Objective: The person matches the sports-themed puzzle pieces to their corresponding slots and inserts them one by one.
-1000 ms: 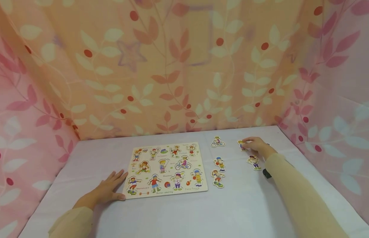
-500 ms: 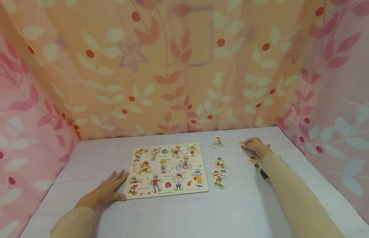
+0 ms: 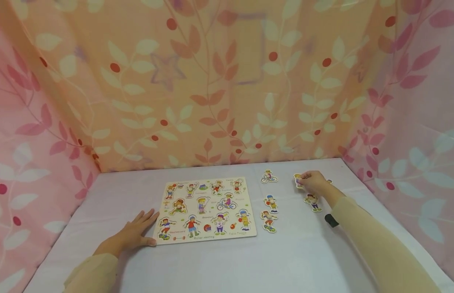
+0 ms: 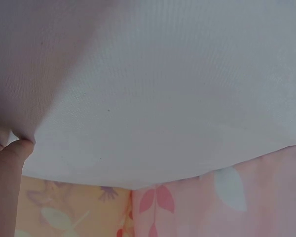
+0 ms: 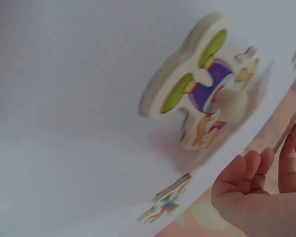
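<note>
White cloth [image 3: 285, 260] is supporting the puzzle board [image 3: 191, 209], at whose left edge the left hand [image 3: 137, 232] is resting with fingers extended, while the right hand [image 3: 315, 182] is pinching a figure piece [image 3: 297, 181] between thumb and fingers, well right of the board, beyond the loose purple-trousered piece [image 3: 313, 202].

Far orange curtain [image 3: 219, 101] with leaf print, pink leaf-patterned side curtains [image 3: 32, 134] left and right, white cloth-covered table [image 3: 227, 268] before them.
</note>
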### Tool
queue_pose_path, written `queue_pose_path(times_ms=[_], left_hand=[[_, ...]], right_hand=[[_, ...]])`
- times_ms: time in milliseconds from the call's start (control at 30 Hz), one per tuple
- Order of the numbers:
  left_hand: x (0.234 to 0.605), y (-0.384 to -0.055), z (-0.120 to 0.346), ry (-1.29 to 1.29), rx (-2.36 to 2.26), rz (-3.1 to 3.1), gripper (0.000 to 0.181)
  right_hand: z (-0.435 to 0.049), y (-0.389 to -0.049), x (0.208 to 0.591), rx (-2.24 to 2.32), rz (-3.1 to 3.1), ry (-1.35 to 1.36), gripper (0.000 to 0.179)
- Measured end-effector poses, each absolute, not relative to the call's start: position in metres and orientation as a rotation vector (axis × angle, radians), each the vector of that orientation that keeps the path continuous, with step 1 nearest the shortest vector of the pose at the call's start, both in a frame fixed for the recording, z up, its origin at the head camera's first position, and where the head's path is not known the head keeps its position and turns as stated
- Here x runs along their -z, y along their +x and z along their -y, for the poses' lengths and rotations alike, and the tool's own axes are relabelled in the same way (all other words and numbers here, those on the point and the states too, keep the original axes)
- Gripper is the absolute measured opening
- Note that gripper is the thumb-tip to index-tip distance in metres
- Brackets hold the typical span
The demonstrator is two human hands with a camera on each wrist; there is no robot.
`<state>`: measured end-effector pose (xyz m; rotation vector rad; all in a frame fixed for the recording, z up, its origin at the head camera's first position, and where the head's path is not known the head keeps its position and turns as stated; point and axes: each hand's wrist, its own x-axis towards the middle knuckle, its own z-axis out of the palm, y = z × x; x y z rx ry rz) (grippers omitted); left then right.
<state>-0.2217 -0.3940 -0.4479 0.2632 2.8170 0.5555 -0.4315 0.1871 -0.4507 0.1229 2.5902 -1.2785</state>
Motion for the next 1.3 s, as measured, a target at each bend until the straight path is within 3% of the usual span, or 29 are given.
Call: queue_pose_path(times_ms=[567,1300], left_hand=[[0.448,-0.219,0.397,0.257,-0.566,-2.810,0.101],[0.445,-0.221,0.394,0.280,-0.548,-2.807,0.101]], right_hand=[[-0.159,-0.384,0.416,1.363,-2.569,-0.046,0.027],[-0.118,-0.356,0.427,1.505,-2.565,-0.043,0.020]])
